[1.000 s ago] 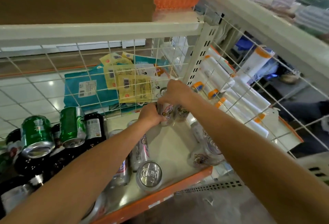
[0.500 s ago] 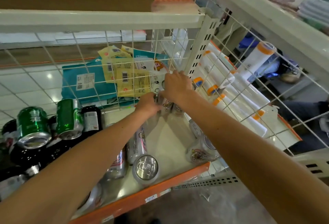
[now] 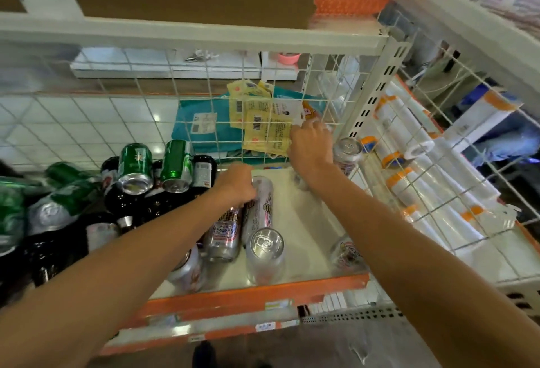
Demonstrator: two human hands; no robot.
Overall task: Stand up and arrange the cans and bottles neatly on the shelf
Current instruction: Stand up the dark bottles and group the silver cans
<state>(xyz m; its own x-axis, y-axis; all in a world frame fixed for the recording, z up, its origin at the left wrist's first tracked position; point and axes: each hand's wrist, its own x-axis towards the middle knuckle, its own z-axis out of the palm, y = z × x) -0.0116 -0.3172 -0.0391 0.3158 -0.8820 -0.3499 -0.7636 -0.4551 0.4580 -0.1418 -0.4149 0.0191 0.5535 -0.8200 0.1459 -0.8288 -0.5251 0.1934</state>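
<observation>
Left hand (image 3: 236,185) leaves shelf's (image 3: 306,230) back-right corner, grips a lying can (image 3: 263,207) next; right hand (image 3: 311,148) stays, grip indiscernible.

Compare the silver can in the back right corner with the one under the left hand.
The corner can stands upright, top showing; the lying can rests on its side. The corner can sits by the corner post; the lying can is mid-shelf, gripped by the left hand. Both are silver.

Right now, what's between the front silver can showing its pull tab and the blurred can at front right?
Nothing: only bare white shelf board between the silver can and the blurred can, seen in the head view.
</observation>
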